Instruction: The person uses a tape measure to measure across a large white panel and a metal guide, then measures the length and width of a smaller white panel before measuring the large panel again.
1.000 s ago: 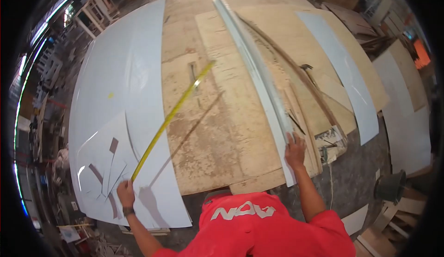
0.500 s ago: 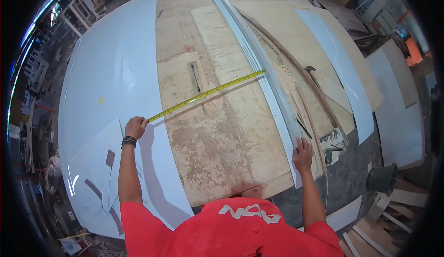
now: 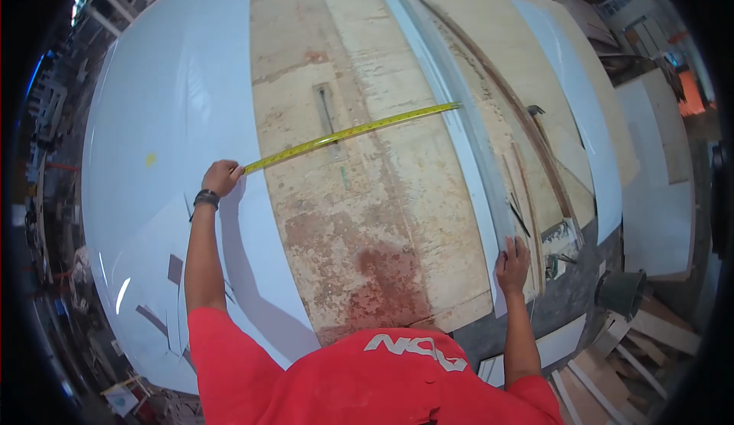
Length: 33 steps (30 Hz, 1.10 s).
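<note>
My left hand [image 3: 221, 177] is closed on the end of a yellow tape measure [image 3: 352, 132], over the edge of a large white sheet [image 3: 168, 96]. The blade runs taut across the bare wooden table [image 3: 382, 218], its far end lying on a long pale-grey straight bar [image 3: 488, 157]. Under and beside the bar lies a narrow white strip [image 3: 468, 166]. My right hand [image 3: 513, 267] holds the bar's near end, fingers bent over it and thumb on the left side. Whatever part of the tape sits inside my left fist is hidden.
Right of the bar lie a curved brown wooden strip [image 3: 527, 130], a hammer [image 3: 535, 110] and a box of small tools [image 3: 562, 245]. Another white strip [image 3: 581, 111] is farther right. Offcuts [image 3: 174, 268] lie on the sheet; a dark green bucket [image 3: 621, 293] stands beyond the table corner.
The view has shifted, so the table's contents appear displaced. My left hand still holds the taut tape and my right hand remains at the bar's near end.
</note>
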Each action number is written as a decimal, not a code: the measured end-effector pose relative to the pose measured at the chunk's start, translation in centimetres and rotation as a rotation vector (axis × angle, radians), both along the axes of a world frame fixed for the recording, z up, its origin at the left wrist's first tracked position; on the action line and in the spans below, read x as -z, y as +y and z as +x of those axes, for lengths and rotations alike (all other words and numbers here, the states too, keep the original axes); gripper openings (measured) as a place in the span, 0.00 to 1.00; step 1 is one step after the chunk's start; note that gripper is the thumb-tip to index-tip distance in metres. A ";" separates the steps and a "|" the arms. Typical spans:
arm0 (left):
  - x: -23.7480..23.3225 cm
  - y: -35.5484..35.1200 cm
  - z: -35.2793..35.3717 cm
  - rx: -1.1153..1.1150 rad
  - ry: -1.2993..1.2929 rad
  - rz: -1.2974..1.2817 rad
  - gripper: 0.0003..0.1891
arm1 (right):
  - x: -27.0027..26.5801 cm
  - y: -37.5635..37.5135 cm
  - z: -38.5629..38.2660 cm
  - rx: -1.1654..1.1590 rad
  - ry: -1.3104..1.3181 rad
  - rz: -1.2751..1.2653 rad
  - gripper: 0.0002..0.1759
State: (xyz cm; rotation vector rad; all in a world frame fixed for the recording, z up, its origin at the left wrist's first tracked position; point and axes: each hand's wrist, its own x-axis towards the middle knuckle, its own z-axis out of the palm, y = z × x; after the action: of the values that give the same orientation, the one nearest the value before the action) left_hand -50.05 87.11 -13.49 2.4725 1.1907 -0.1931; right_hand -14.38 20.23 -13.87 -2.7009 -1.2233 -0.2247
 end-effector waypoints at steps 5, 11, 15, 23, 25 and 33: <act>-0.4 0.9 0.5 -0.004 0.053 -0.040 0.16 | 0.7 0.0 0.0 0.031 0.013 -0.015 0.30; 0.0 1.7 0.8 -0.037 0.128 -0.095 0.17 | 1.1 -0.3 0.3 0.071 0.015 -0.056 0.29; -0.7 2.0 1.2 -0.024 0.130 -0.169 0.18 | 0.8 -0.2 0.2 0.064 0.032 -0.048 0.29; 0.1 2.2 1.2 -0.036 0.133 -0.133 0.18 | 1.0 -0.2 0.3 0.072 0.051 -0.060 0.30; 0.0 2.1 1.2 -0.035 0.125 -0.125 0.18 | 1.2 -0.2 0.3 0.065 0.058 -0.052 0.30; 0.2 2.0 1.8 0.003 0.103 -0.128 0.18 | 1.0 -0.6 0.8 0.049 0.072 -0.015 0.30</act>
State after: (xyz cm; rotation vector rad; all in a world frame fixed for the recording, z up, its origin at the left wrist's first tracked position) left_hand -48.21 89.12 -13.69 2.3779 1.1775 -0.3899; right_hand -13.59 19.62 -14.90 -2.7283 -1.1447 -0.1231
